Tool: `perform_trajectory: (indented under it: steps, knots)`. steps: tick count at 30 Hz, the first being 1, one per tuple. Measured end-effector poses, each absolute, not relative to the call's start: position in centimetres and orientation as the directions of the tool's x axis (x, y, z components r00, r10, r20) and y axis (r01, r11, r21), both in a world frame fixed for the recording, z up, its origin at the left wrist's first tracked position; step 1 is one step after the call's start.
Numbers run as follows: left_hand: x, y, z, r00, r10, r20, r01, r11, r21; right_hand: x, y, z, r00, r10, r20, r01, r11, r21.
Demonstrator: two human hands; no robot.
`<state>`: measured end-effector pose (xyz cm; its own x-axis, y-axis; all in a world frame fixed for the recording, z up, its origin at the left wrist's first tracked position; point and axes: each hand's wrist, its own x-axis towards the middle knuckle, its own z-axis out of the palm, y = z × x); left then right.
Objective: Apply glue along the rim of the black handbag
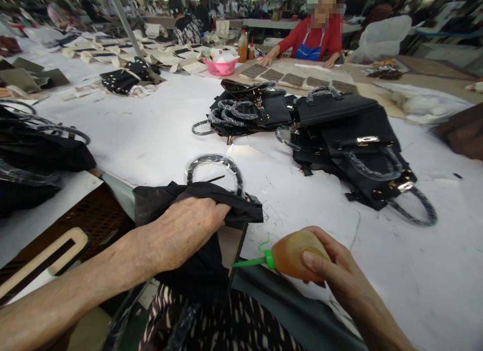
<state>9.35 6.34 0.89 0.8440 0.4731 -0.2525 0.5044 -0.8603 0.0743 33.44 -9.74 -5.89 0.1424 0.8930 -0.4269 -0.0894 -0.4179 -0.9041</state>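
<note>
A black handbag [196, 270] lies at the table's near edge, its dark lining pulled out and a plastic-wrapped handle [216, 162] standing up behind. My left hand [192, 230] is closed on the lining [162, 197], with the fingertips hidden in the folds. In my right hand [328, 260] is a squeeze bottle [298, 253] of amber liquid, held on its side. Its green nozzle [249, 262] points left, the tip at the bag's edge by a strip of bare board [229, 243]. Whether the tip touches the board I cannot tell.
Finished-looking black handbags [347, 135] are piled at the right, with another pile [249, 109] beyond. More black bags [33, 155] lie at the left. A pink basin [221, 67] and an amber bottle [242, 47] stand near a co-worker in red [294, 39]. A brown crate [86, 235] sits below the table.
</note>
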Motion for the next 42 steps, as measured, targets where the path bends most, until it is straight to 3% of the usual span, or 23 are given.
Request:
perform_trajectory:
  steps: [16,24,42]
  knots:
    - [10.5,6.0,1.8,0.809,0.498,-0.312,0.517,-0.856,-0.024,32.8,-11.2,-5.5,0.081,0.910,-0.407,-0.163,-0.391,-0.906]
    - [10.7,6.2,1.6,0.827,0.498,-0.260,0.497,-0.865,-0.077,32.3,-11.8,-4.6,0.103,0.898,-0.427,-0.175,-0.406,-0.897]
    - [10.6,6.1,1.9,0.831,0.487,-0.268,0.487,-0.871,-0.073,31.6,-13.0,-5.5,0.159,0.827,-0.539,-0.360,-0.460,-0.812]
